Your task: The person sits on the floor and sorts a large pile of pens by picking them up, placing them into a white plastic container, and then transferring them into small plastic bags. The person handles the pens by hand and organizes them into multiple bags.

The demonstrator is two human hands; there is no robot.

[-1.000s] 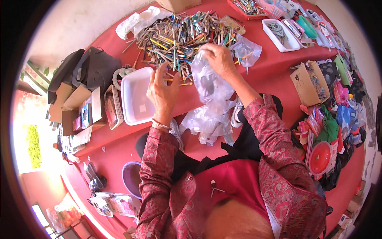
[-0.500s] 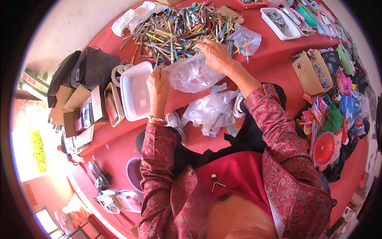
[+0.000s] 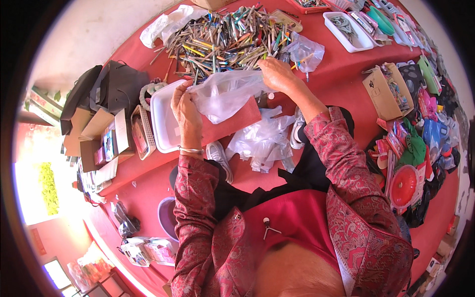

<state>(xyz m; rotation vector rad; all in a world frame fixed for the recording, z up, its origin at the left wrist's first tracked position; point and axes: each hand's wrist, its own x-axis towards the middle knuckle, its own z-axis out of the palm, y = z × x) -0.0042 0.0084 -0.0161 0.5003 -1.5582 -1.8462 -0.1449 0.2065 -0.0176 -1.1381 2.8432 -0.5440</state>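
Note:
Between my two hands a clear plastic bag (image 3: 222,94) is stretched out sideways. My left hand (image 3: 186,109) is closed on its left end, over the right side of a white plastic tub (image 3: 163,123). At the bag's right end my right hand (image 3: 277,75) pinches it, close to the near edge of a big heap of pencils and pens (image 3: 222,39). Below the bag, more crumpled clear plastic bags (image 3: 260,141) lie between my shoes. Another clear bag (image 3: 305,53) with a few pens in it rests at the heap's right.
Left of the tub stand a narrow white basket (image 3: 142,132) and open cardboard boxes (image 3: 106,141). A white tray (image 3: 348,32) sits at the far right, with a filled cardboard box (image 3: 390,91) nearer. Packaged goods and a red round container (image 3: 404,185) crowd the right side.
The bag has been pulled wider and flatter. My left hand moved slightly left over the tub; my right hand moved a little right and nearer.

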